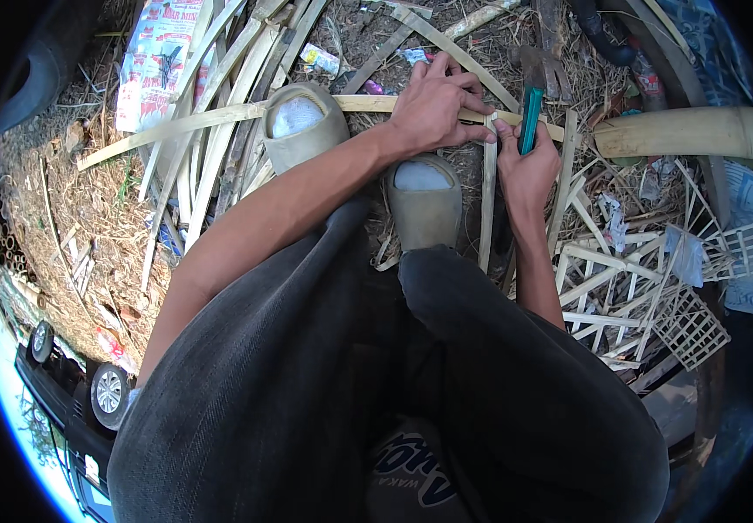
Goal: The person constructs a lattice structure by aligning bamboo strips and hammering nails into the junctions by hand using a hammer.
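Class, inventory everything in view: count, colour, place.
long strip: one, pale, upper centre
other strips: many, pale, across upper half
tool: one, green, upper right
bamboo pole: one, yellowish, far right
lattice pieces: several, pale, lower right
sack: one, white-red, upper left
vehicle: one, black, lower left
litter: several scraps, mixed, scattered
shoes: two, beige-grey, upper centre
trousers: one pair, dark, lower centre
left hand: one, bare, over long strip
right hand: one, bare, holding tool

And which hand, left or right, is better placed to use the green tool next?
Probably the right hand: it holds the green tool, close to where the bamboo strips cross. The left hand holds no visible tool; its fingers are at the long strip, so it seems better placed for steadying.
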The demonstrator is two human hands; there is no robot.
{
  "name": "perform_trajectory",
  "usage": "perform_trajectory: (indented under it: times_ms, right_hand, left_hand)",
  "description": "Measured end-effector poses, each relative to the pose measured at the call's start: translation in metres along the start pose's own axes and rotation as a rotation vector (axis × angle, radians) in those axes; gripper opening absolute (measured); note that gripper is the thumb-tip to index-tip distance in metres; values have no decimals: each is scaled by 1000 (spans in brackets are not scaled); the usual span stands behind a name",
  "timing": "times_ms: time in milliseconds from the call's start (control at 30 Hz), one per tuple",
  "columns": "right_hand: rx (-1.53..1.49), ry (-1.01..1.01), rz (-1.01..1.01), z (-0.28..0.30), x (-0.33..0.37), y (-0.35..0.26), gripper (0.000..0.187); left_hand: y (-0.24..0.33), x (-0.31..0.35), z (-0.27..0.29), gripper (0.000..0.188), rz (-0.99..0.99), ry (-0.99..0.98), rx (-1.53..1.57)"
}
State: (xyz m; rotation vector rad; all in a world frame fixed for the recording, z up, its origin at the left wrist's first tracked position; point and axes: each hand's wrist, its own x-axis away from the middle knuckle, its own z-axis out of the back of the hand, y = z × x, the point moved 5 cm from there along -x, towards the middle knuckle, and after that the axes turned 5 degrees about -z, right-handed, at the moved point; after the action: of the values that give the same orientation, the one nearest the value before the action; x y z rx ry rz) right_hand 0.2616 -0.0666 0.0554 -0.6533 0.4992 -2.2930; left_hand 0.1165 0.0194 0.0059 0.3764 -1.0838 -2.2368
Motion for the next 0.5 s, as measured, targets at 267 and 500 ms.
perform_trajectory:
  times_ms: [267,500]
  right_hand:
    - [-74,-55,-85,-3,-7,9,43]
    - [-38,-47,-111,-5,-11,9,43]
  left_hand:
    - [0,1,3,47,-12,27,-35]
    - [-2,0,1,47,-47,55,-56]
